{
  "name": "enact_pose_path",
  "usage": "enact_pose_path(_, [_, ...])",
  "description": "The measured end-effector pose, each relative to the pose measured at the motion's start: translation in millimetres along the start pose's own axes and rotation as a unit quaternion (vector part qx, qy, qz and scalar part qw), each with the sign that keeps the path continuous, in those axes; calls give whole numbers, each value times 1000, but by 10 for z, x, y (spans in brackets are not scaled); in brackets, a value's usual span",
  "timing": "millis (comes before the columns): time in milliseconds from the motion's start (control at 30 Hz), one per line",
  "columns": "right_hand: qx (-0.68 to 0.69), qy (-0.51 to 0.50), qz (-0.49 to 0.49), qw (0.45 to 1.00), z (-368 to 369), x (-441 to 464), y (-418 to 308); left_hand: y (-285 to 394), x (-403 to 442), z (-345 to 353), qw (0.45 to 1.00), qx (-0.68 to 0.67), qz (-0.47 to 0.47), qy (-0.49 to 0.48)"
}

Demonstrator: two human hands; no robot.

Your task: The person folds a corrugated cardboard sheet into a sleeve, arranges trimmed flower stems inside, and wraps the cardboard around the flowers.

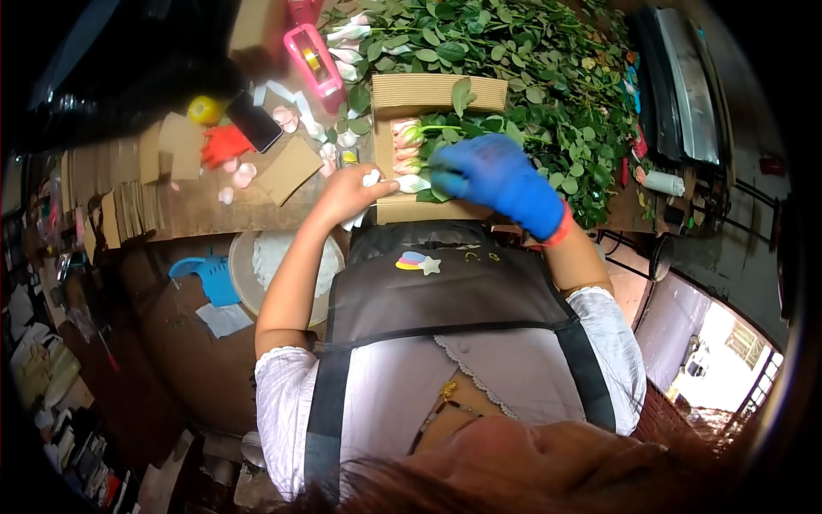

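My left hand [349,195], bare, is at the left edge of a corrugated cardboard sheet [441,208]. Its thumb and forefinger pinch a white-wrapped rose [413,184], and a bit of white wrapping shows at the fingers. My right hand [484,174], in a blue knitted glove, is over the stem side of this rose. The gloved fingers are bent and partly blurred, so their grip is hidden. Just beyond, several pink-and-green roses [407,144] lie in a row on the cardboard, with a folded cardboard flap [439,94] behind them.
Leafy rose stems [548,77] are heaped at the back and right. A pink tape dispenser [314,64], a phone [253,122], a red glove [224,145], a yellow round object [204,110] and loose petals [245,176] lie on the left. Below the table edge stands a pale basin [246,265].
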State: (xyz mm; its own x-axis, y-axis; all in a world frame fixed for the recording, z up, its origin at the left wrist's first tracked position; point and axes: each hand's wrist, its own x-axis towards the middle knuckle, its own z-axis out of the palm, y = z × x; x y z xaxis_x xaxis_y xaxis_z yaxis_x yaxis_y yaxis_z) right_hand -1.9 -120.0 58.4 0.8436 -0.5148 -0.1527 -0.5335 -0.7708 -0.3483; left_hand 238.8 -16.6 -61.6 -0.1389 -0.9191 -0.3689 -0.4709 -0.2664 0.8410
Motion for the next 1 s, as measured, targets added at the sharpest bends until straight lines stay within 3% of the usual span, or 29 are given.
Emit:
enact_pose_path(33, [-24,-91,0,996,97,52,-5,-38,30,36,1000,-27,-4,-4])
enact_pose_path(133, [-77,-237,68,966,364,249,-13,-25,54,128,995,-100,-24,12])
enact_pose_path(233, [-139,-259,59,954,547,352,-4,-115,49,277,994,-92,-37,55])
enact_pose_path(367, [-176,-200,-12,964,773,300,102,-141,-85,363,972,-179,3,150])
enact_pose_path(467, [-201,-226,-20,953,718,342,14,-198,-408,-25,946,-217,-66,230])
enact_pose_path(500, [-208,-239,-29,948,667,352,-39,-309,-592,-236,955,-177,-94,217])
enact_pose_path(567, [-226,-266,-47,936,554,364,-118,-543,-985,-535,976,87,-142,142])
enact_pose_path(600, [-231,-277,-56,931,554,375,-116,-583,-1102,-611,937,245,-247,29])
enact_pose_path(700, [-246,-303,-85,917,590,448,-135,-683,-1281,-478,875,465,-127,53])
enact_pose_path(733, [-246,-309,-87,915,586,467,-146,-726,-1125,-403,919,365,-141,50])
enact_pose_path(767, [-247,-315,-86,912,578,491,-162,-596,-914,-328,968,213,-77,110])
enact_pose_path(833, [-243,-323,-80,911,530,530,-192,-221,-454,-96,980,32,2,197])
enact_pose_path(867, [-239,-327,-74,911,512,525,-189,-284,-181,49,979,-11,53,196])
enact_pose_path(933, [-222,-315,-62,921,502,475,-146,65,85,130,986,26,84,144])
enact_pose_path(1000, [-203,-225,-68,950,515,327,-6,-27,254,199,991,32,102,79])
